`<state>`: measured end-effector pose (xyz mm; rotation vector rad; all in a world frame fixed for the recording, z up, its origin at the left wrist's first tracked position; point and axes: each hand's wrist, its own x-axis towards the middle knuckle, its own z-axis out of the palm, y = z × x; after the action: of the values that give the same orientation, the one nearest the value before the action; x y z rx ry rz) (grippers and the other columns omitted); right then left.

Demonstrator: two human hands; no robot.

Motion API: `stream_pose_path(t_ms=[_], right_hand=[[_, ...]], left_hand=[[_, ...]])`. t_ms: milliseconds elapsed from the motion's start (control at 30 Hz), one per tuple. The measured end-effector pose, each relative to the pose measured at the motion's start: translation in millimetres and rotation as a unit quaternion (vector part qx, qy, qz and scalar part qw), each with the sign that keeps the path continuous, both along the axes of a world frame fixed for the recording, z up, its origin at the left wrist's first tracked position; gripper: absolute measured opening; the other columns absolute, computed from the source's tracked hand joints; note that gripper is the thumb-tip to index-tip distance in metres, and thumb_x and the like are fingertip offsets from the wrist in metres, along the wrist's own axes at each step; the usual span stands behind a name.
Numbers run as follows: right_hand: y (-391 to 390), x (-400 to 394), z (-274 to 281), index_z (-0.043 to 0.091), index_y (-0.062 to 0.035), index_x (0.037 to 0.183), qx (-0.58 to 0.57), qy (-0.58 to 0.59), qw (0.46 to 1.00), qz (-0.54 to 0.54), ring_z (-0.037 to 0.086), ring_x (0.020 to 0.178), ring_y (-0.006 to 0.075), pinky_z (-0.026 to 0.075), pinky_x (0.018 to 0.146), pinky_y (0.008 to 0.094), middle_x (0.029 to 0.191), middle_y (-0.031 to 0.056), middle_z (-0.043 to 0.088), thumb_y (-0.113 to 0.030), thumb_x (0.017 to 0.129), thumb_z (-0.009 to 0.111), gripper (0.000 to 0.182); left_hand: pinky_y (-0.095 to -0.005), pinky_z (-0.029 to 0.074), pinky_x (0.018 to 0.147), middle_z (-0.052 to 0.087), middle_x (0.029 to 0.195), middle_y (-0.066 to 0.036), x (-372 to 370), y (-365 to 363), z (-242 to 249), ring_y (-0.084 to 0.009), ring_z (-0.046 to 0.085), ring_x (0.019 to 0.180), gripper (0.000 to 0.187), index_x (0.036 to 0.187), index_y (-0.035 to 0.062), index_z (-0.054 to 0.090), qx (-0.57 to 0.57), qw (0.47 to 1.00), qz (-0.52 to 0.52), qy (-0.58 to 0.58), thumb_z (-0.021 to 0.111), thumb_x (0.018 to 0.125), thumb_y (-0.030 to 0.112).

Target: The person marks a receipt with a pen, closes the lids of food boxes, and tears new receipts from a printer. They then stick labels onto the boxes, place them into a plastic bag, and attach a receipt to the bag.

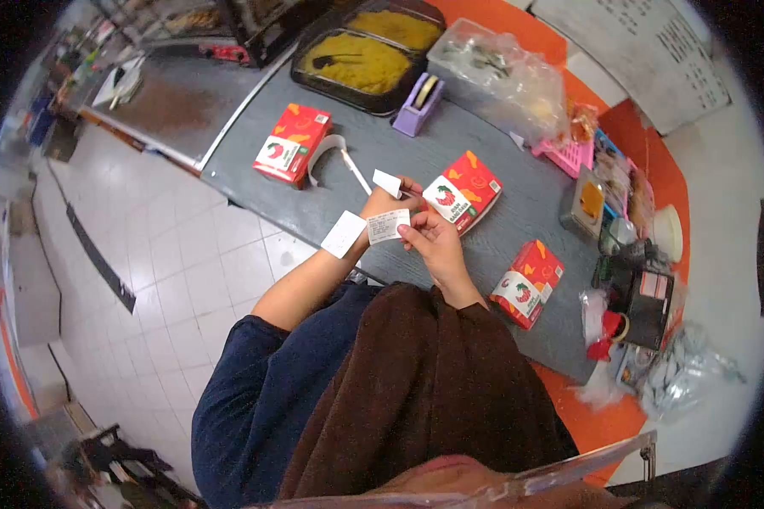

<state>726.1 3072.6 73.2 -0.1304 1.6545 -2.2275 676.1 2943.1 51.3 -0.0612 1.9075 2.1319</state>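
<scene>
Inspecting remotely, I find the printed label [388, 227] gripped at its right edge by the fingers of the right hand [440, 246], just left of the middle red box [465, 192]. I judge it light, limp, easily creased and possibly sticky-backed; I would hold only edges, clear of the print. The left hand [392, 204] is beside that box; I cannot tell whether its fingers grip anything.

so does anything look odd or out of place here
Yes: a white slip lies across the bare left forearm, and a second slip sits near the left hand. An arm seems an unusual place for paper.
</scene>
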Motion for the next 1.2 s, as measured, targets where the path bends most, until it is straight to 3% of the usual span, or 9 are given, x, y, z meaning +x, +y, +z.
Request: stream_pose_path(t_ms=[367,467,533,600,667,833,1033,1133,1200], right_hand=[[-25,-28,-15,0.05,-0.0057,0.104,-0.247,-0.024,0.968,0.028,0.053,0.086,0.0153,0.044,0.07,0.029,0.098,0.0092,0.056,-0.007,0.085,0.051,0.019],[-62,-72,-16,0.032,-0.0089,0.122,-0.176,0.053,0.981,-0.056,0.051,0.095,0.0188,0.044,0.074,0.0294,0.11,0.0142,0.051,-0.011,0.081,0.058,0.049],[-92,-113,-58,0.009,-0.0145,0.133,0.101,0.193,0.974,-0.058,0.049,0.1,0.0224,0.043,0.08,0.0343,0.116,0.0162,0.047,-0.011,0.074,0.067,0.083],[-117,-145,-90,0.004,-0.014,0.133,0.199,0.216,0.954,-0.056,0.049,0.1,0.0229,0.043,0.081,0.0359,0.116,0.0167,0.047,-0.01,0.069,0.07,0.092],[-141,-168,-101,0.002,-0.0138,0.135,0.347,0.278,0.894,-0.054,0.054,0.097,0.0302,0.045,0.079,0.0377,0.105,0.019,0.054,-0.013,0.063,0.073,0.102],[-158,-198,-100,0.006,-0.0132,0.135,0.397,0.156,0.904,-0.002,0.06,0.08,0.0304,0.047,0.071,0.0377,0.091,0.0172,0.06,-0.011,0.066,0.069,0.093],[-202,-191,-62,0.001,-0.0164,0.132,0.089,-0.089,0.983,-0.13,0.061,0.075,0.0275,0.054,0.059,0.0393,0.088,0.0192,0.056,0.004,0.076,0.055,0.08],[-220,-194,-60,-0.005,-0.0174,0.131,0.089,-0.098,0.976,-0.173,0.061,0.074,0.0281,0.055,0.06,0.0439,0.088,0.0186,0.054,0.006,0.078,0.051,0.08],[-221,-198,-66,-0.006,-0.0178,0.13,0.088,-0.085,0.972,-0.202,0.061,0.073,0.0281,0.055,0.06,0.044,0.09,0.0187,0.053,0.005,0.08,0.049,0.078]], left_hand=[[-0.0326,0.046,0.069,0.057,0.083,-0.011,-6,-117,-34,-0.0241,0.057,0.077,0.024,0.086,0.0036,0.057,-0.288,0.901,0.246,0.213,0.066,0.067,0.013],[-0.0361,0.043,0.078,0.055,0.097,-0.014,-24,-168,-38,-0.0279,0.053,0.091,0.029,0.09,0.0044,0.056,-0.479,0.809,0.231,0.252,0.069,0.067,0.017],[-0.0396,0.04,0.083,0.05,0.106,-0.015,-37,-196,-44,-0.0304,0.047,0.1,0.036,0.094,0.0062,0.056,-0.51,0.802,0.205,0.235,0.069,0.064,0.022],[-0.0468,0.029,0.094,0.037,0.123,-0.019,-50,-218,-56,-0.0365,0.032,0.118,0.056,0.108,0.0117,0.051,-0.586,0.763,0.158,0.222,0.072,0.06,0.032],[-0.0472,0.028,0.095,0.036,0.124,-0.02,-61,-237,-64,-0.0376,0.031,0.118,0.06,0.111,0.0137,0.049,-0.555,0.796,0.118,0.208,0.073,0.06,0.034],[-0.0444,0.032,0.095,0.035,0.126,-0.019,-83,-269,-73,-0.0382,0.036,0.115,0.066,0.114,0.015,0.046,-0.465,0.863,0.009,0.198,0.075,0.059,0.035],[-0.0425,0.035,0.092,0.04,0.122,-0.016,-102,-284,-61,-0.0347,0.039,0.111,0.053,0.11,0.0099,0.049,-0.454,0.83,-0.038,0.322,0.071,0.066,0.029],[-0.0413,0.034,0.092,0.044,0.117,-0.016,-104,-271,-46,-0.032,0.041,0.106,0.036,0.091,0.0036,0.058,-0.323,0.918,-0.048,0.224,0.067,0.072,0.033],[-0.0427,0.032,0.093,0.044,0.116,-0.016,-96,-261,-30,-0.0334,0.04,0.108,0.043,0.092,0.0011,0.058,-0.383,0.886,-0.034,0.259,0.067,0.07,0.037]])
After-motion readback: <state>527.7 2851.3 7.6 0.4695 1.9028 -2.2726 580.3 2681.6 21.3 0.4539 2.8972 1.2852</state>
